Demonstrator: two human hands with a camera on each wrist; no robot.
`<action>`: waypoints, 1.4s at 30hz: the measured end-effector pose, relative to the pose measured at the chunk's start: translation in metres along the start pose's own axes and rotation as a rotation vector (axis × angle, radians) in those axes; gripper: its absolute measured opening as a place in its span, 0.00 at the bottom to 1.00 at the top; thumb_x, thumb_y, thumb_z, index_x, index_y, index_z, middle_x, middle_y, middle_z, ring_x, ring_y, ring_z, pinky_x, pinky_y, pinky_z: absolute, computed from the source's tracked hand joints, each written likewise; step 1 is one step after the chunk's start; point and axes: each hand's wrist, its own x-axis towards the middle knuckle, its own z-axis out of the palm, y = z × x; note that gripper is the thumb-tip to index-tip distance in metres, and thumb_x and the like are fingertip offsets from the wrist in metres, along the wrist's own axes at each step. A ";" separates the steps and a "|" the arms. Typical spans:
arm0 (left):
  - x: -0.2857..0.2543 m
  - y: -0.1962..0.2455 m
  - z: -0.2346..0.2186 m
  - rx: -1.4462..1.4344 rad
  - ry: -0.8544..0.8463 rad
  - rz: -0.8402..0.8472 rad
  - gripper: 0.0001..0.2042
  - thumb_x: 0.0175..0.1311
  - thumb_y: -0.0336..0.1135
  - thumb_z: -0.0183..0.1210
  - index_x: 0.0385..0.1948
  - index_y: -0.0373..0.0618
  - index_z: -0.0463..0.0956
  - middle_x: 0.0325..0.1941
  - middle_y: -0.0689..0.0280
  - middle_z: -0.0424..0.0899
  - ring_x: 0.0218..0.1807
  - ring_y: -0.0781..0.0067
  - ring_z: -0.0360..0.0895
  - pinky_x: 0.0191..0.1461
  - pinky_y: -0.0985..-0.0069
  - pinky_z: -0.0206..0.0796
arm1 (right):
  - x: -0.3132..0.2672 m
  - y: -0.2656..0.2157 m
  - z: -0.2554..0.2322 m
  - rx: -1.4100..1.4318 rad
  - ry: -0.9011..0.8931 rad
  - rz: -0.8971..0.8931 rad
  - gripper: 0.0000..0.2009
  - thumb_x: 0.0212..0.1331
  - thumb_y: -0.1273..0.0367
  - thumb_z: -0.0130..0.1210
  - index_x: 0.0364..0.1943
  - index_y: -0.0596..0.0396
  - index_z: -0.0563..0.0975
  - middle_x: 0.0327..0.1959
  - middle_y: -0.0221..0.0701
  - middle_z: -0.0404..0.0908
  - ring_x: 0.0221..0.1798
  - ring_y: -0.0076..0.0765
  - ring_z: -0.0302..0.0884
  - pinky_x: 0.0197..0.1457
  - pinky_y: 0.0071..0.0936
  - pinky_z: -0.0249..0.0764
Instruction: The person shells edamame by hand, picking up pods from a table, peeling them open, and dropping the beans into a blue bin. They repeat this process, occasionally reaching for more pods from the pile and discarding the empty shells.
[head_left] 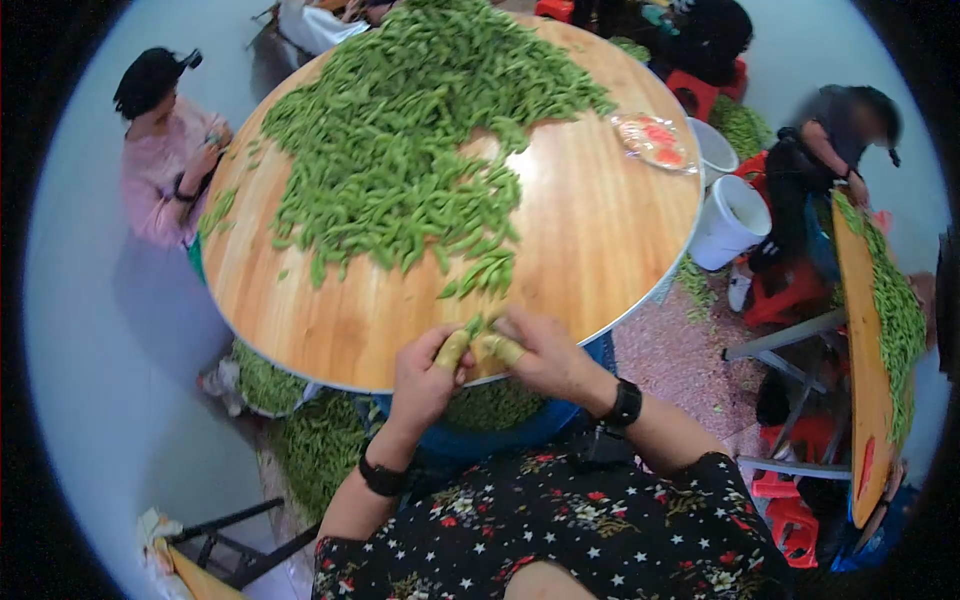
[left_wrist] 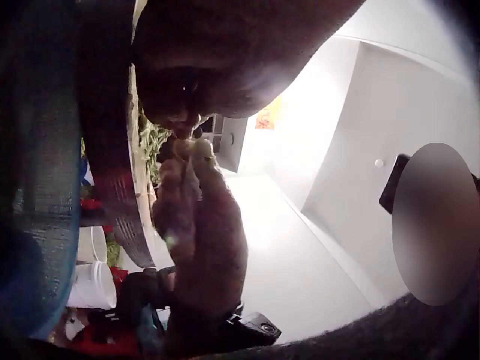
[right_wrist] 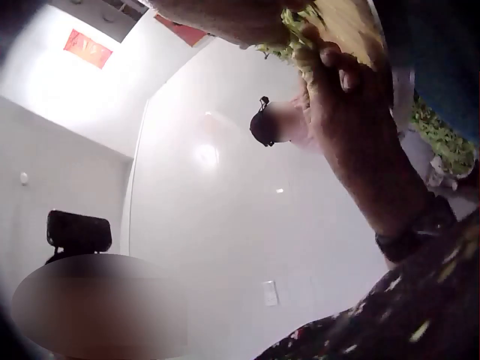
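Both hands meet just over the near edge of the round wooden table (head_left: 590,230). My left hand (head_left: 425,375) pinches a green soybean pod (head_left: 474,325) between thumb and fingers. From the other side my right hand (head_left: 545,360) has its thumb and curled fingers on the same pod. Yellowish coverings wrap both thumbs. A large heap of green soybean pods (head_left: 400,130) covers the table's far and left part, with a few loose pods (head_left: 485,272) right beyond my hands. Below them, partly hidden by the hands and table edge, is a blue tub (head_left: 440,443) holding small green pieces.
A clear-wrapped packet (head_left: 655,140) lies at the table's right. White buckets (head_left: 730,225) stand beside it. One person in pink (head_left: 155,180) is at the left, another (head_left: 835,140) at the right by a tilted wooden tabletop (head_left: 860,370). Green piles (head_left: 315,445) cover the floor at left.
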 end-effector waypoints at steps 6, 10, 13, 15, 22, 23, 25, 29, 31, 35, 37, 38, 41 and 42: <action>-0.003 -0.001 0.003 0.249 -0.035 0.237 0.09 0.67 0.29 0.52 0.42 0.36 0.77 0.24 0.70 0.78 0.24 0.85 0.71 0.27 0.84 0.64 | 0.015 0.002 -0.003 -0.124 0.173 -0.302 0.11 0.53 0.69 0.55 0.38 0.59 0.72 0.31 0.45 0.72 0.38 0.54 0.72 0.39 0.39 0.69; -0.010 0.000 0.001 0.430 -0.055 0.348 0.09 0.67 0.29 0.51 0.42 0.36 0.77 0.25 0.69 0.78 0.23 0.84 0.72 0.26 0.83 0.65 | 0.017 0.012 0.004 -0.172 -0.008 -0.357 0.07 0.53 0.73 0.53 0.32 0.61 0.69 0.29 0.44 0.69 0.36 0.55 0.70 0.38 0.41 0.68; -0.009 0.001 0.005 0.478 -0.048 0.354 0.09 0.67 0.29 0.51 0.42 0.36 0.76 0.25 0.68 0.79 0.23 0.83 0.73 0.26 0.82 0.65 | 0.017 0.012 0.011 -0.179 0.063 -0.353 0.06 0.52 0.75 0.52 0.30 0.61 0.68 0.28 0.45 0.69 0.34 0.55 0.70 0.37 0.42 0.68; -0.008 0.002 0.008 0.481 -0.028 0.334 0.09 0.67 0.28 0.50 0.43 0.35 0.76 0.26 0.67 0.79 0.23 0.82 0.73 0.26 0.82 0.66 | 0.016 0.008 0.009 -0.150 0.115 -0.287 0.05 0.52 0.75 0.52 0.31 0.61 0.69 0.28 0.45 0.69 0.34 0.55 0.70 0.37 0.42 0.67; -0.006 0.009 0.009 0.413 0.042 0.265 0.06 0.62 0.25 0.53 0.37 0.35 0.76 0.26 0.60 0.80 0.23 0.72 0.77 0.28 0.77 0.69 | 0.008 0.004 0.008 -0.087 0.170 -0.262 0.06 0.55 0.74 0.53 0.34 0.62 0.71 0.27 0.44 0.72 0.31 0.52 0.72 0.33 0.39 0.68; -0.006 0.008 0.009 0.540 0.061 0.403 0.05 0.61 0.25 0.54 0.37 0.36 0.77 0.26 0.60 0.81 0.25 0.70 0.78 0.30 0.76 0.69 | 0.009 0.005 0.010 -0.020 0.177 -0.231 0.06 0.55 0.73 0.54 0.34 0.62 0.72 0.27 0.41 0.74 0.29 0.47 0.73 0.32 0.37 0.69; -0.001 -0.003 0.007 0.610 0.096 0.494 0.05 0.60 0.25 0.55 0.35 0.37 0.77 0.26 0.59 0.81 0.26 0.68 0.78 0.31 0.75 0.69 | 0.009 0.009 0.015 0.129 0.165 -0.116 0.06 0.56 0.73 0.55 0.34 0.61 0.73 0.27 0.38 0.75 0.29 0.40 0.74 0.32 0.34 0.70; -0.004 0.004 0.005 0.596 0.117 0.532 0.04 0.59 0.26 0.56 0.34 0.38 0.77 0.24 0.59 0.80 0.26 0.66 0.79 0.32 0.74 0.69 | 0.012 0.007 0.008 0.731 -0.065 0.305 0.05 0.58 0.72 0.56 0.33 0.60 0.75 0.28 0.31 0.78 0.28 0.23 0.73 0.30 0.27 0.71; -0.013 0.014 0.001 0.528 0.085 0.363 0.04 0.59 0.26 0.56 0.33 0.38 0.77 0.23 0.59 0.79 0.26 0.66 0.79 0.31 0.74 0.69 | 0.013 0.000 0.005 0.586 -0.118 0.318 0.05 0.57 0.72 0.56 0.33 0.59 0.74 0.27 0.31 0.76 0.28 0.23 0.73 0.30 0.27 0.70; -0.038 0.026 -0.021 0.763 0.081 0.254 0.06 0.57 0.27 0.56 0.36 0.40 0.77 0.27 0.55 0.79 0.29 0.56 0.79 0.33 0.69 0.70 | 0.010 0.021 0.013 0.159 -0.290 -0.250 0.04 0.55 0.72 0.54 0.31 0.56 0.72 0.23 0.35 0.73 0.29 0.34 0.75 0.30 0.34 0.68; -0.057 0.038 -0.053 1.157 -0.083 0.153 0.07 0.57 0.34 0.58 0.35 0.44 0.79 0.29 0.57 0.81 0.31 0.54 0.79 0.36 0.65 0.70 | 0.006 0.009 0.006 0.070 -0.436 -0.319 0.05 0.56 0.72 0.54 0.34 0.57 0.72 0.26 0.36 0.74 0.31 0.38 0.76 0.33 0.34 0.70; -0.065 0.050 -0.062 1.268 -0.112 0.052 0.08 0.56 0.37 0.59 0.34 0.47 0.80 0.31 0.58 0.81 0.35 0.53 0.79 0.39 0.62 0.70 | 0.003 0.002 0.002 -0.029 -0.576 -0.385 0.07 0.56 0.72 0.55 0.36 0.58 0.72 0.29 0.36 0.76 0.33 0.43 0.77 0.36 0.34 0.71; -0.051 0.070 -0.068 1.427 -0.046 0.163 0.10 0.56 0.34 0.58 0.39 0.45 0.78 0.41 0.57 0.79 0.43 0.53 0.77 0.44 0.63 0.70 | 0.000 0.001 0.003 0.042 -0.596 -0.366 0.08 0.60 0.69 0.52 0.39 0.57 0.73 0.31 0.38 0.77 0.35 0.46 0.76 0.37 0.35 0.71; -0.034 0.070 -0.066 1.406 -0.007 0.281 0.12 0.55 0.31 0.57 0.42 0.45 0.77 0.45 0.56 0.78 0.45 0.53 0.76 0.46 0.63 0.70 | 0.001 0.001 0.003 0.079 -0.591 -0.371 0.08 0.61 0.67 0.51 0.40 0.57 0.73 0.32 0.39 0.77 0.34 0.44 0.77 0.37 0.34 0.71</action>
